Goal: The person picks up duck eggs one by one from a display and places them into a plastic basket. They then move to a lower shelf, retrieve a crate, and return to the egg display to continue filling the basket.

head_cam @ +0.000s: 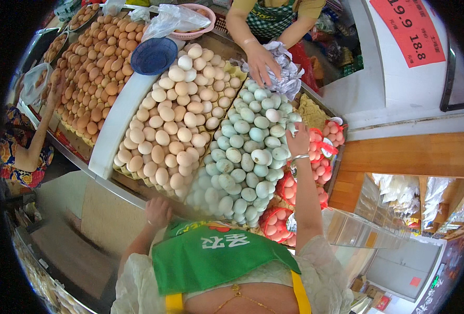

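Observation:
My right hand (297, 140), with a bracelet at the wrist, reaches to the right side of a pile of pale blue-green eggs (237, 141). Its thumb and fingers are apart beside the eggs, and no egg shows in its grasp. My left hand (158, 212) is by the metal edge (137, 199) of the display table, its fingers curled; whether they grip the edge cannot be told. Left of the blue-green eggs lie cream-coloured eggs (163, 131) on pulp egg trays. Red net bags of eggs (286, 188) stand to the right of my right forearm and below it.
Across the table a person's hand (261, 62) touches crumpled paper (288, 72). A white divider (118, 117) separates brown eggs (98, 74), where another person's arm (45, 114) reaches in. A blue basket (153, 56) and a pink basket (200, 33) stand at the back.

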Demonstrator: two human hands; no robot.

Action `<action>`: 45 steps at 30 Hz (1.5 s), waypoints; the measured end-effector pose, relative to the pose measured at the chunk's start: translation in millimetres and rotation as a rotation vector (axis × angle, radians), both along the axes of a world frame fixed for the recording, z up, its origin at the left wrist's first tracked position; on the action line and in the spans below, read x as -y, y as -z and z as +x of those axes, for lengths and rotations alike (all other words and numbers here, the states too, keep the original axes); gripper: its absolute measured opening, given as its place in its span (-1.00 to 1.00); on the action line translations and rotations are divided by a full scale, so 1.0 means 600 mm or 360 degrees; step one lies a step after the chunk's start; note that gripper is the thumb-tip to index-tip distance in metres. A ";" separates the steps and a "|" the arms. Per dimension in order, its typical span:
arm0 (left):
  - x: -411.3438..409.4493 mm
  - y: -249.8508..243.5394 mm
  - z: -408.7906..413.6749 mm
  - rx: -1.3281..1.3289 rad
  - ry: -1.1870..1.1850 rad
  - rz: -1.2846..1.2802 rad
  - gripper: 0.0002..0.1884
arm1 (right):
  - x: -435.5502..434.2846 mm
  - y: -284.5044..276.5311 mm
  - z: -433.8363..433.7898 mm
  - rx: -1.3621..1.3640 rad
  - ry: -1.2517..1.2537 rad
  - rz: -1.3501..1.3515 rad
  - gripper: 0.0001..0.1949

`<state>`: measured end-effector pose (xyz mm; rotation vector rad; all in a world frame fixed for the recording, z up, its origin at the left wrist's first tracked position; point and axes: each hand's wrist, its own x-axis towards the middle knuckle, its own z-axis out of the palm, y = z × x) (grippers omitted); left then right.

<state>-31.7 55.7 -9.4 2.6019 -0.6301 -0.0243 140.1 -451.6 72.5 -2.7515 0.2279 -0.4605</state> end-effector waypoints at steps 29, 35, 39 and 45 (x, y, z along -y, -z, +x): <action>0.005 0.012 0.004 0.0083 0.0033 -0.0011 -0.80 | 0.120 0.023 0.200 -0.0261 0.0002 0.0167 -0.73; 0.004 0.013 -0.002 -0.0025 0.0019 0.0048 -0.79 | 0.141 0.097 0.283 -0.0613 -0.0073 0.0656 -0.59; 0.007 0.012 0.005 -0.0027 0.0041 0.0036 -0.79 | 0.153 0.116 0.313 -0.0818 -0.0090 0.0380 -0.59; 0.005 0.006 0.003 -0.0047 0.0049 0.0151 -0.82 | 0.153 0.112 0.324 -0.0963 -0.0096 0.0494 -0.54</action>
